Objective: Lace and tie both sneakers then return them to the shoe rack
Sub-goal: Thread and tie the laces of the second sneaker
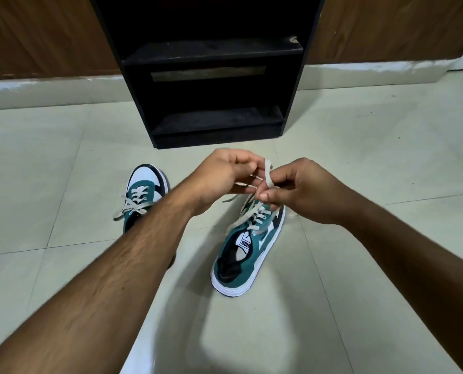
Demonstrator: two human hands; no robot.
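1. Tying in progress on the floor: the left hand (219, 174) and right hand (300, 188) each pinch part of the pale lace (268, 174) above the right-side sneaker (249, 247), a loop standing up between them; this looks like the bow stage.
2. The other sneaker (143, 194) lies at nine o'clock of the hands, apparently laced and knotted; the black shoe rack (214, 76) stands at twelve o'clock, its shelves bare.
3. Next, likely, draw the loops snug, then lift both shoes to a shelf.
4. Hidden: the fingertips and knot overlap; the left forearm covers the far sneaker's heel; the rack's top is cut off.
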